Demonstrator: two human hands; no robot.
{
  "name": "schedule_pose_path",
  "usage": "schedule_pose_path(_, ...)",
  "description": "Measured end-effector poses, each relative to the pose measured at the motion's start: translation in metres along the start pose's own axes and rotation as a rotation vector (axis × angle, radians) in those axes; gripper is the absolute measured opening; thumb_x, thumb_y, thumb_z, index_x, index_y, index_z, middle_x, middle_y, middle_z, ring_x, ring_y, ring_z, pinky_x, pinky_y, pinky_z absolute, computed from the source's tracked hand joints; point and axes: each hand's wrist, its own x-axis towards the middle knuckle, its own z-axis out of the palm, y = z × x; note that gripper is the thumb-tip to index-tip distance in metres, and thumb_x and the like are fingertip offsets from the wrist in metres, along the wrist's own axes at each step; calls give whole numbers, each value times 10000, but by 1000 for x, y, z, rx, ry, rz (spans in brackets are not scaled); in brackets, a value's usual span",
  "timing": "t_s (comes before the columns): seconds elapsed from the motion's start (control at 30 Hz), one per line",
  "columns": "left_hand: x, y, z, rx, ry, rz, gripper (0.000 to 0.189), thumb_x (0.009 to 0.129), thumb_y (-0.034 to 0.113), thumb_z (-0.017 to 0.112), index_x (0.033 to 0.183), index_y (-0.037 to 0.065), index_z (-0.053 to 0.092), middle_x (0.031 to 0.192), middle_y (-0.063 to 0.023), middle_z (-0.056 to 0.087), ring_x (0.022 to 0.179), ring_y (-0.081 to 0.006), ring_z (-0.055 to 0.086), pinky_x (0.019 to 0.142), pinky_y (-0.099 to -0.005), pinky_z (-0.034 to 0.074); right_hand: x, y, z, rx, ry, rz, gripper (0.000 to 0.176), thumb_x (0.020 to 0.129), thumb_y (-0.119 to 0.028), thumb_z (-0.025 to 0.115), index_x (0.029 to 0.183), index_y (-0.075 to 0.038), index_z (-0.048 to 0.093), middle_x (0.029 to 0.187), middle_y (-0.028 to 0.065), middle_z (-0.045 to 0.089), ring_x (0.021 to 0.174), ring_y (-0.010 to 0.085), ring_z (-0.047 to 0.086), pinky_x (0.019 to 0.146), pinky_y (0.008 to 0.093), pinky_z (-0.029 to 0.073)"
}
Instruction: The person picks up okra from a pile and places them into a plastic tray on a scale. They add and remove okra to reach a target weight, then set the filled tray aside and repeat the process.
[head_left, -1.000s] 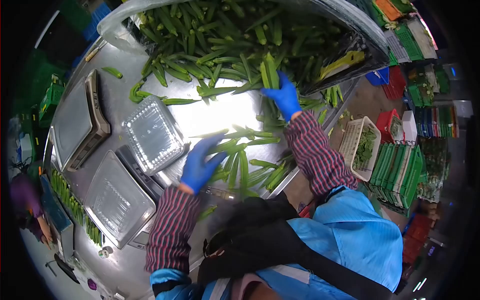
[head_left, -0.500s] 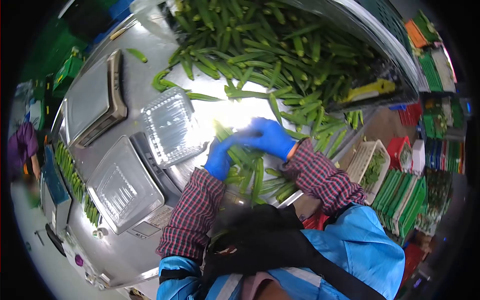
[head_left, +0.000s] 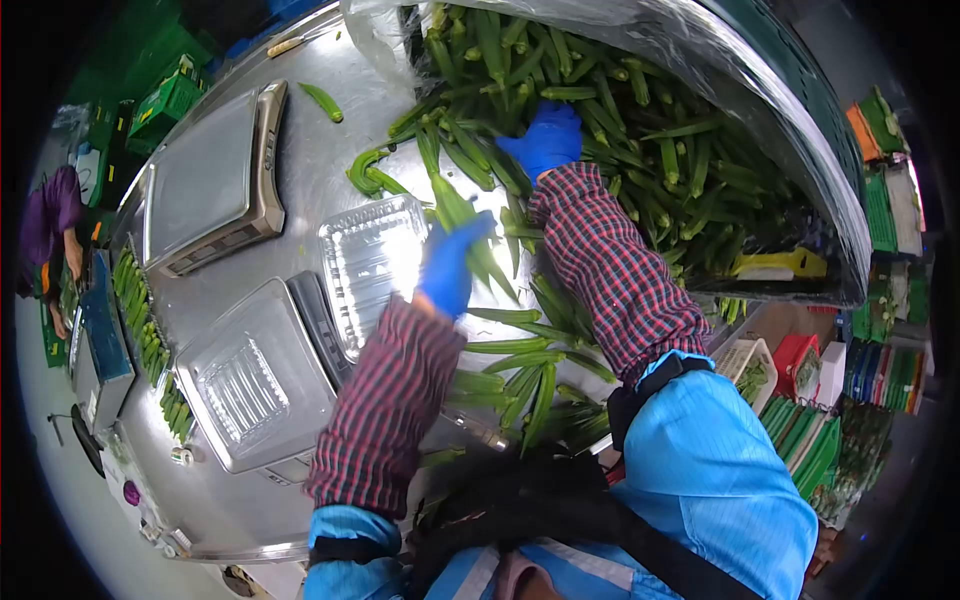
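My left hand (head_left: 447, 268), in a blue glove, is closed around several green okra pods (head_left: 452, 205) beside a clear plastic tray (head_left: 345, 318). My gloved right hand (head_left: 550, 140) reaches onto the big okra heap (head_left: 640, 150), its thumb spread away from the fingers; the fingertips are partly hidden among the pods. That heap spills from a crate lined with clear plastic film (head_left: 740, 60). Loose okra pods (head_left: 540, 380) lie on the metal table (head_left: 270, 520) close to my body. To the left, another clear tray (head_left: 240, 390) rests on a weighing scale (head_left: 300, 455).
A second scale (head_left: 205, 175) stands at the far left, with a single okra pod (head_left: 322, 102) near it. A row of okra (head_left: 140, 315) lines the table's left side. A person in a purple sleeve (head_left: 62, 205) works beyond. Green crates (head_left: 800, 440) stand at right.
My hands have moved apart. The right went up onto the okra heap; the left now lifts several pods near the clear tray. The view has shifted slightly.
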Motion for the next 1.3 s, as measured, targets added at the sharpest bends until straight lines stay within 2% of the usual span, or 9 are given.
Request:
schedule_pose_path(0.2, 139, 20, -1, 218, 430, 110, 359, 728, 14, 698, 1065, -13, 575, 893, -132, 641, 753, -267, 639, 684, -401, 551, 15, -10, 12, 206, 92, 124, 1066, 550, -542, 804, 1341, 16, 358, 1281, 237, 465, 1159, 371, 481, 954, 428, 426)
schedule_pose_path(0.3, 161, 7, -6, 209, 377, 121, 414, 716, 6, 713, 1099, -15, 559, 948, -149, 646, 803, -295, 651, 709, -426, 558, 13, -2, 19, 327, 21, 117, 947, 606, -443, 802, 1335, 2, 392, 1290, 228, 501, 1170, 327, 514, 962, 385, 426)
schedule_pose_path(0.37, 149, 2, -2, 177, 377, 164, 442, 723, 5, 713, 1131, -14, 543, 980, -157, 642, 838, -309, 652, 736, -435, 561, 8, 10, 46, 826, -362, -66, 787, 663, -357, 782, 1302, -27, 461, 1190, 232, 573, 1078, 337, 578, 925, 365, 447)
schedule_pose_path(0.43, 142, -2, -5, 30, 329, 133, 454, 743, 3, 702, 1159, -14, 522, 1032, -161, 628, 879, -317, 646, 757, -450, 561, -17, 1, 46, 836, -362, -51, 620, 731, -258, 742, 1264, -42, 510, 1125, 179, 622, 1025, 302, 611, 892, 343, 462)
schedule_pose_path(0.5, 132, -5, -8, -41, 235, 103, 416, 783, -1, 664, 1172, -9, 516, 1071, -163, 612, 936, -316, 632, 810, -458, 548, -29, -3, 55, 1284, -412, 12, 560, 740, -245, 714, 1212, -9, 530, 1027, 175, 658, 924, 268, 642, 834, 341, 487)
schedule_pose_path(0.63, 113, -13, -9, -200, -39, -72, 395, 835, 26, 614, 1209, -4, 491, 1080, -163, 604, 984, -302, 618, 875, -469, 514, -47, 8, 15, 1602, -609, 28, 560, 804, -73, 620, 1320, 2, 413, 1194, 150, 575, 1071, 226, 571, 928, 321, 444)
schedule_pose_path(0.83, 16, -6, 32, 7, -33, 227, 469, 810, 19, 635, 1239, -4, 447, 1094, -140, 590, 950, -250, 619, 820, -382, 528, -107, 17, -36, 1683, -627, 97, 686, 801, 64, 545, 1420, -32, 264, 1345, 125, 446, 1219, 218, 468, 1016, 334, 385)
schedule_pose_path(0.93, -10, -23, 24, 94, -56, 326, 690, 719, -59, 706, 1314, 29, 370, 1120, -116, 570, 983, -218, 604, 820, -327, 537, -137, 26, -50, 1740, -575, -109, 756, 775, 87, 555, 1444, -45, 228, 1398, 104, 390, 1265, 212, 416, 1047, 338, 348)
schedule_pose_path(1.3, -34, -68, 12, 263, -220, 431, 776, 752, -31, 711, 1400, 41, 289, 1256, -107, 491, 1090, -198, 549, 925, -317, 477, -180, 66, -20, 1319, -365, -244, 785, 628, -146, 832, 1304, -81, 439, 1238, 93, 526, 1158, 203, 500, 996, 353, 400)
